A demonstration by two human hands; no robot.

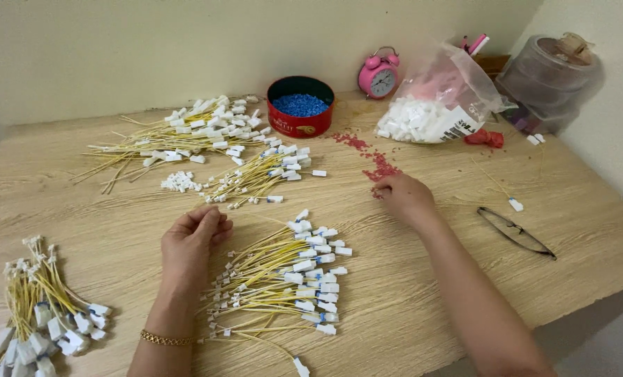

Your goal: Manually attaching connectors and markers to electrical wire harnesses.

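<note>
- We are at a wooden bench point(423, 293) that fills most of the view, with a pale wall along its far edge.
- A clear plastic bag point(441, 98) of white connector housings slumps near the bench's far right corner, and beside it, right in that corner, stands a round plastic tub point(549, 77).
- The biggest heap of yellow wires with white connectors point(186, 136) fans out along the far edge toward the left; a smaller heap point(262, 174) lies just nearer, toward the middle.
- A third pile of yellow wires point(290, 279) sits by the near edge, between our two forearms.
- A bundled bunch of the same wires point(46, 307) lies at the near left corner.
- A red round tin point(299, 106) of blue beads stands at the far edge, with a pink alarm clock point(378, 73) just to its right.
- Our left hand point(189, 241) rests on the bench just left of the near pile, fingers loosely curled; we cannot tell whether it holds anything.
- Our right hand point(404, 197) is pressed down, fingertips pinched at the near end of a trail of small red beads point(374, 162) scattered across the middle of the bench.
- A pair of glasses point(515, 232) lies folded near the right edge.
- One single wire point(500, 190) lies just beyond the glasses.
</note>
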